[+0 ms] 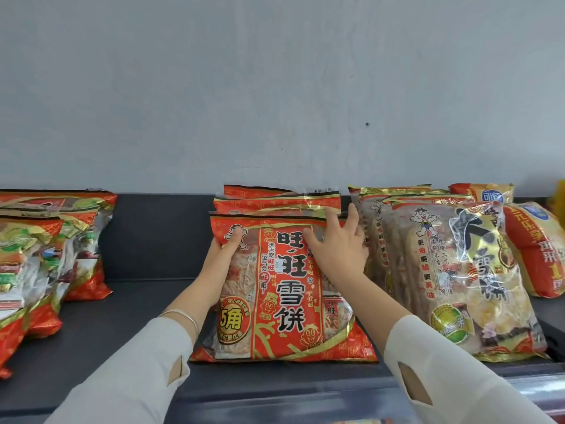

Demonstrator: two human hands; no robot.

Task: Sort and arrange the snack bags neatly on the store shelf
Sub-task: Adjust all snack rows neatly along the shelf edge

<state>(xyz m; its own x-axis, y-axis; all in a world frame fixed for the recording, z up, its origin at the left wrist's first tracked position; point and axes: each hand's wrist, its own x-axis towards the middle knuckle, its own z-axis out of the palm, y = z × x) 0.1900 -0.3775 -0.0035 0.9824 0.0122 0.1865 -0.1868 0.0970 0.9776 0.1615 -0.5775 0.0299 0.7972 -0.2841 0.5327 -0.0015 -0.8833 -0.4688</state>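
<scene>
A red snack bag (284, 301) with large black characters stands at the middle of the dark shelf (122, 332), first in a row of like red bags (275, 203) behind it. My left hand (224, 255) grips the front bag's upper left edge, thumb on its face. My right hand (337, 249) lies with spread fingers across the bag's upper right, its fingertips reaching the tops of the bags behind.
A leaning row of gold and clear snack bags (458, 270) stands just right of my right hand. Yellow and red bags (532, 249) lie at the far right. Red and green bags (39, 255) are stacked at the left. A pale wall (275, 87) rises behind the shelf.
</scene>
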